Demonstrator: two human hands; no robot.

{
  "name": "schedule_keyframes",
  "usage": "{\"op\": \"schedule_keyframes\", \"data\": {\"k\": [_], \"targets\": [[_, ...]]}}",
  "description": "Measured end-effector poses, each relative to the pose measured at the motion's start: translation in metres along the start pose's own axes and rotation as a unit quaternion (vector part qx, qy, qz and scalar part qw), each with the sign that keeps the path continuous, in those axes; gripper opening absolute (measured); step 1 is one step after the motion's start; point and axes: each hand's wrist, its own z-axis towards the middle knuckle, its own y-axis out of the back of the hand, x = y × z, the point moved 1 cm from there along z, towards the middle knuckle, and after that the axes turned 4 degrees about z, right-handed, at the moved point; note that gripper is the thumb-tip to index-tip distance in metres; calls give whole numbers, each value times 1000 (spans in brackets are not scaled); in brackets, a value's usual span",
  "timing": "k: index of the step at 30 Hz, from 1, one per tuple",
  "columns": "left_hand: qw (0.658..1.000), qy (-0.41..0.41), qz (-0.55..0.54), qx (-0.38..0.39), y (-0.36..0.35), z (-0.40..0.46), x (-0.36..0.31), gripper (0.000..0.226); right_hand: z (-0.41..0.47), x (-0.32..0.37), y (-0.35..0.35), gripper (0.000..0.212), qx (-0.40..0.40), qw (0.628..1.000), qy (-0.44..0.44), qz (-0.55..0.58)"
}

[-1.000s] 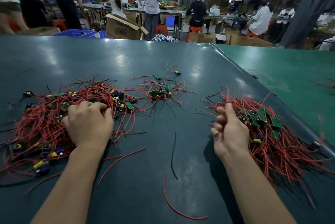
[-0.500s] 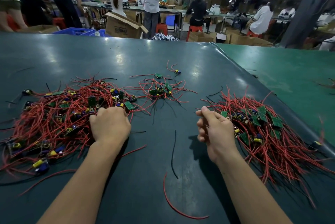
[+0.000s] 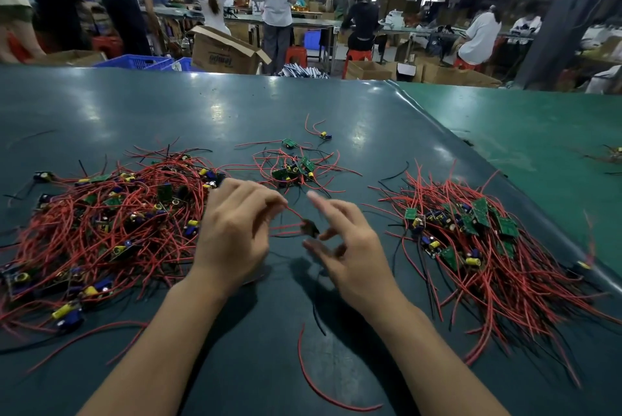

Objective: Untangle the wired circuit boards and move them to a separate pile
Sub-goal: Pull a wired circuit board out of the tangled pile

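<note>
Sorting wired boards, mid-transfer. Far left: tangled pile (image 3: 101,223) of red wires and boards lies on the table (image 3: 168,112), the source heap by the look of it. Left hand (image 3: 232,230) sits at that pile's right edge, fingers curled, pinching red leads that run right toward a small dark board (image 3: 309,228) held up between both hands. Likely the left keeps the wires taut so they pull free of the tangle. Right hand (image 3: 346,244): index finger stretched out, thumb and lower fingers close around the board; motion blur, so I cannot tell whether it actually grips it. Behind the hands, a small cluster (image 3: 292,170) of a few boards, apart from both heaps. Far right: sorted pile (image 3: 488,247), wires fanned roughly one way, boards grouped at the top — probably the destination. Loose red wire (image 3: 323,392) lies near the table's front. Next step, as a guess: carry the board right onto the sorted pile.
</note>
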Motion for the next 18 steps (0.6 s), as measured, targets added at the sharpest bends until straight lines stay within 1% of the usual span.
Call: {"op": "schedule_keyframes", "data": {"k": [2, 3, 4, 5, 7, 8, 9, 10, 11, 12, 14, 15, 16, 18], "targets": [[999, -29, -17, 0, -6, 0, -10, 9, 1, 0, -2, 34, -37, 999, 11, -31], [999, -28, -16, -19, -7, 0, -14, 10, 1, 0, -3, 26, -57, 998, -13, -18], [998, -17, -6, -53, -6, 2, -17, 13, 2, -1, -2, 21, -75, 994, -67, 30], [995, -1, 11, -100, -3, 3, -19, 15, 4, -1, 0, 18, -92, 980, -133, 114], [982, 10, 36, -187, 5, 5, -21, 13, 7, -1, 7, 15, -121, 921, -234, 288], [979, 3, 23, -205, 6, 3, -23, 12, 8, -1, 10, 11, -131, 896, -259, 335], [981, -4, -15, -193, 6, 1, -25, 14, 9, -1, 13, 7, -141, 880, -276, 361], [985, -4, -71, -154, 4, -1, -26, 15, 10, 0, 14, 5, -149, 868, -286, 376], [988, -5, -121, -99, 1, -3, -28, 17, 10, 1, 15, 5, -157, 860, -294, 386], [988, -7, -151, -44, -3, -4, -31, 21, 10, 2, 14, 5, -164, 856, -296, 391], [984, 6, -173, 28, -13, -8, -38, 37, 10, 3, 12, 6, -170, 851, -295, 400], [980, 49, -188, 48, -18, -9, -42, 42, 10, 4, 11, 6, -169, 849, -294, 405], [970, 115, -207, 63, -21, -9, -46, 41, 10, 5, 10, 7, -166, 848, -293, 411], [933, 257, -237, 85, -25, -6, -47, 34, 8, 5, 9, 7, -151, 861, -277, 399]]}}
